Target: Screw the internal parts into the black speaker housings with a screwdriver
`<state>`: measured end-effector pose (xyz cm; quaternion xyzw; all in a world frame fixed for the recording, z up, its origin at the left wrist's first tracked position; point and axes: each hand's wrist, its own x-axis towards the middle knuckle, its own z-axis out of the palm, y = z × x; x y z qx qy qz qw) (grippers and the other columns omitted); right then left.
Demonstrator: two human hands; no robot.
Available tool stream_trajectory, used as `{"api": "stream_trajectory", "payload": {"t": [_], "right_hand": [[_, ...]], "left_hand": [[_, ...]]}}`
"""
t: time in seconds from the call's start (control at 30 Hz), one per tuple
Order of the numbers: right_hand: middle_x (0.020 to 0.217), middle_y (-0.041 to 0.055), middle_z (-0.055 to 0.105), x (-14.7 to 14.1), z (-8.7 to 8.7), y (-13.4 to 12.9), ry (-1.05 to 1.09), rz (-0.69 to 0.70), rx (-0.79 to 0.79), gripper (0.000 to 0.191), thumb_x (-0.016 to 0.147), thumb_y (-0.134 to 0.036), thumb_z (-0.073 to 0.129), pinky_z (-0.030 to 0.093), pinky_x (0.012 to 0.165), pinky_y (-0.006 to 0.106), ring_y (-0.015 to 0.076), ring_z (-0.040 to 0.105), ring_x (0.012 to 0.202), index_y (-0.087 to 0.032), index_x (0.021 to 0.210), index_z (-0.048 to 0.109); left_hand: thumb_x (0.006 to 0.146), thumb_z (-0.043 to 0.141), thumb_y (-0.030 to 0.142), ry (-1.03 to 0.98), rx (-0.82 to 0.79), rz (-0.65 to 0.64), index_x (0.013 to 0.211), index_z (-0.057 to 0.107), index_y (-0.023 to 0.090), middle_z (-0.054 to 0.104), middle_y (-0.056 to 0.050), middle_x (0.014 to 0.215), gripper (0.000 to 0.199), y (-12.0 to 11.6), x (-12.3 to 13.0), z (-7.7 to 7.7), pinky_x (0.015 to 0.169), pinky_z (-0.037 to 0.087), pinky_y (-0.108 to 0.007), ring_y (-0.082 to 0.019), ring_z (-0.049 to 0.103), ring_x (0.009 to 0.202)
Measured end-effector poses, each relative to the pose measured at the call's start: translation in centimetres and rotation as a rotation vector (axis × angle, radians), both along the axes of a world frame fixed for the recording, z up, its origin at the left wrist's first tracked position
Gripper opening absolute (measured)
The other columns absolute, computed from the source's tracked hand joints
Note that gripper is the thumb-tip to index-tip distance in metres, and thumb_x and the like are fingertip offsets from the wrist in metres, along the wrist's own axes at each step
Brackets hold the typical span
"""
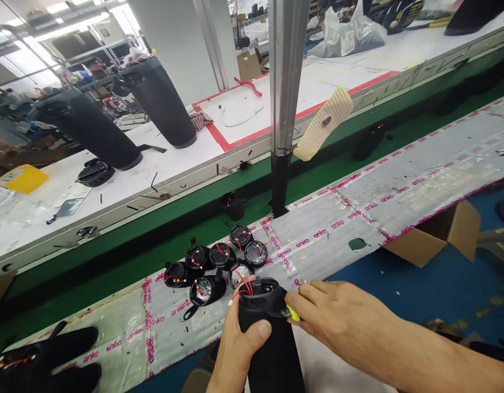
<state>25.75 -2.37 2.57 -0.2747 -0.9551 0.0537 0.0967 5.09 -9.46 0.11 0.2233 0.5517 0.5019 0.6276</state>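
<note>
A: How many hands appear, and what does each hold?

B: Two. The left hand [235, 349] is closed around one upright black cylinder [272, 349], thumb across its front, at the lower centre of the frame. The right hand [337, 316] has its fingertips pinched on a small yellow-green piece [293, 313] at the cylinder's open top rim, where red wires [244, 288] emerge.

A: What lies just beyond the cylinder?

B: Seven small round black parts [219, 262], each carrying red wiring, clustered on the taped tabletop [358, 218].

A: And further out?

B: One green belt [113, 256] runs across the frame; one metal post [285, 76] rises from it. On the white tabletop [162, 174] beyond stand two tall black cylinders [162, 103]. One cardboard box [436, 229] sits at the right edge of the taped tabletop.
</note>
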Motion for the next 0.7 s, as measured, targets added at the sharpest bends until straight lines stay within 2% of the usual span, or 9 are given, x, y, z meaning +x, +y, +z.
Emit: {"api": "stream_trajectory", "payload": {"t": [0.17, 0.27, 0.43, 0.57, 0.7], "right_hand": [[0.081, 0.0011, 0.059, 0.2, 0.63, 0.46, -0.047, 0.052, 0.045, 0.013, 0.09, -0.014, 0.059, 0.035, 0.054, 0.034, 0.0194, 0.054, 0.066, -0.022, 0.099, 0.057], [0.083, 0.0011, 0.058, 0.41, 0.49, 0.62, -0.102, 0.089, 0.048, 0.02, 0.083, -0.01, 0.061, 0.035, 0.053, 0.036, 0.0206, 0.052, 0.066, -0.022, 0.098, 0.056], [0.081, 0.0018, 0.056, 0.53, 0.28, 0.53, -0.155, 0.083, 0.086, 0.032, 0.072, -0.008, 0.063, 0.03, 0.051, 0.037, 0.0209, 0.049, 0.065, -0.021, 0.101, 0.058], [0.079, 0.0027, 0.054, 0.32, 0.34, 0.1, -0.144, 0.088, 0.152, 0.028, 0.067, -0.009, 0.062, 0.025, 0.048, 0.038, 0.0208, 0.047, 0.062, -0.021, 0.093, 0.058], [0.075, 0.0015, 0.051, 0.3, 0.18, -0.12, -0.138, 0.093, 0.178, 0.029, 0.063, -0.008, 0.061, 0.021, 0.045, 0.039, 0.0206, 0.047, 0.057, -0.021, 0.089, 0.058]], "left_hand": [[0.068, 0.085, 0.047, 0.011, -0.027, -0.015, 0.141, 0.054, 0.021, 0.069, -0.013, 0.135, 0.084, -0.06, -0.07, -0.02, 0.119, 0.034, -0.05, -0.038, 0.055, 0.134], [0.067, 0.085, 0.048, 0.058, -0.034, -0.016, 0.138, 0.058, 0.022, 0.069, -0.012, 0.134, 0.081, -0.06, 0.04, -0.05, 0.119, 0.034, -0.049, -0.038, 0.055, 0.134], [0.065, 0.085, 0.05, 0.153, -0.036, -0.03, 0.137, 0.057, 0.022, 0.068, -0.013, 0.134, 0.083, -0.21, 0.06, -0.26, 0.114, 0.04, -0.049, -0.039, 0.056, 0.131], [0.065, 0.083, 0.053, 0.275, -0.026, -0.088, 0.135, 0.055, 0.022, 0.069, -0.01, 0.132, 0.081, -0.38, 0.0, 0.01, 0.109, 0.042, -0.046, -0.038, 0.058, 0.128], [0.066, 0.082, 0.047, 0.47, -0.046, -0.109, 0.138, 0.052, 0.023, 0.069, -0.009, 0.131, 0.082, -0.29, 0.25, 0.65, 0.111, 0.038, -0.047, -0.037, 0.056, 0.129]]}}
